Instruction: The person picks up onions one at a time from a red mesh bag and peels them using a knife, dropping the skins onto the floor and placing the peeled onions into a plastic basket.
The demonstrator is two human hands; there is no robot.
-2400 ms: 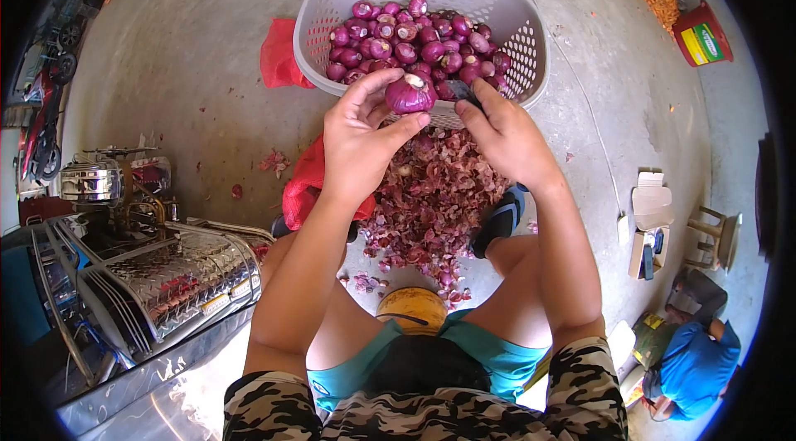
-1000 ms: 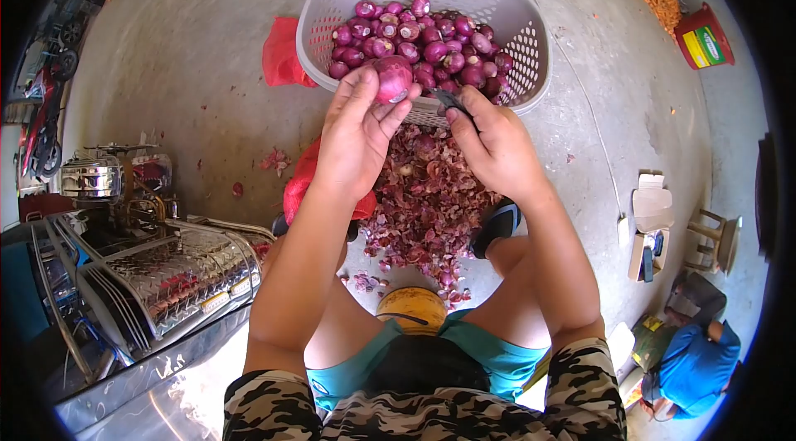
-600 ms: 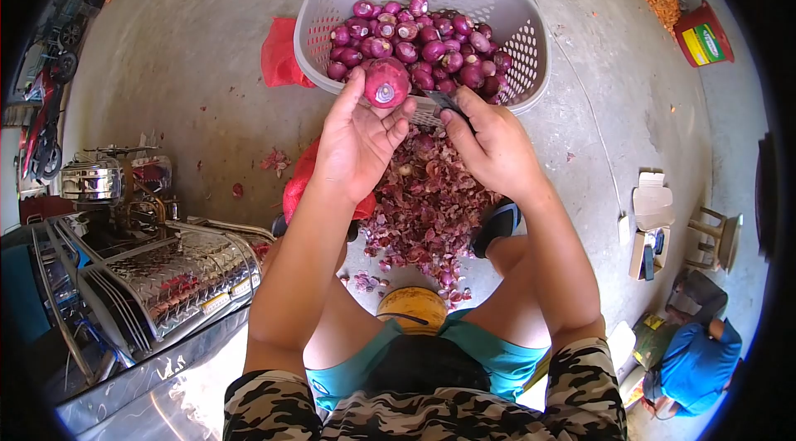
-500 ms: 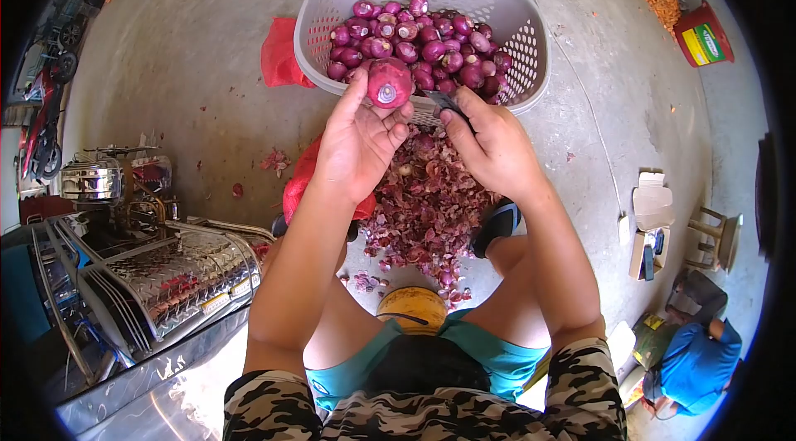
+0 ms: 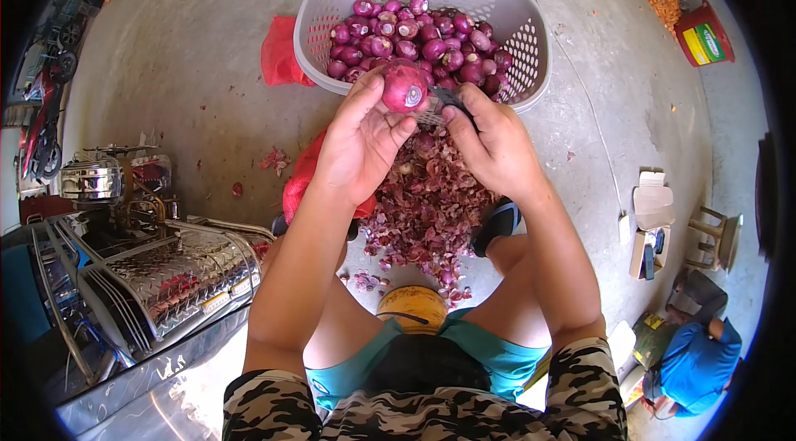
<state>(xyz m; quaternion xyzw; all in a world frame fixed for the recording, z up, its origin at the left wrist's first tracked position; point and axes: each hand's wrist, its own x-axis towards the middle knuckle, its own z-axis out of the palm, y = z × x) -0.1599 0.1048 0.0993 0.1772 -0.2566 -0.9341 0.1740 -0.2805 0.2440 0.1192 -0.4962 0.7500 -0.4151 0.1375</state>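
Observation:
My left hand point(image 5: 361, 136) holds a red onion point(image 5: 405, 86) in its fingertips, its pale cut end turned to the right. In my right hand point(image 5: 492, 138) is a small knife point(image 5: 448, 99) with a dark handle, the blade pointing left and close beside the onion. Behind both hands stands a grey plastic basket point(image 5: 531, 43) with holes in its walls, part filled with peeled red onions point(image 5: 434, 49). Below the hands, a heap of dry onion skins point(image 5: 435, 201) covers the floor between my feet.
A red mesh bag point(image 5: 305, 184) lies left of the skins, and a red cloth point(image 5: 282, 55) by the basket. Shiny metal vehicle parts point(image 5: 182, 267) stand at left. At right are an open cardboard box point(image 5: 651, 230), a stool point(image 5: 717, 240) and a person in blue point(image 5: 701, 366).
The onion has moved slightly right and its cut end has turned toward the knife. My right hand has barely shifted, the blade now close to the onion's side.

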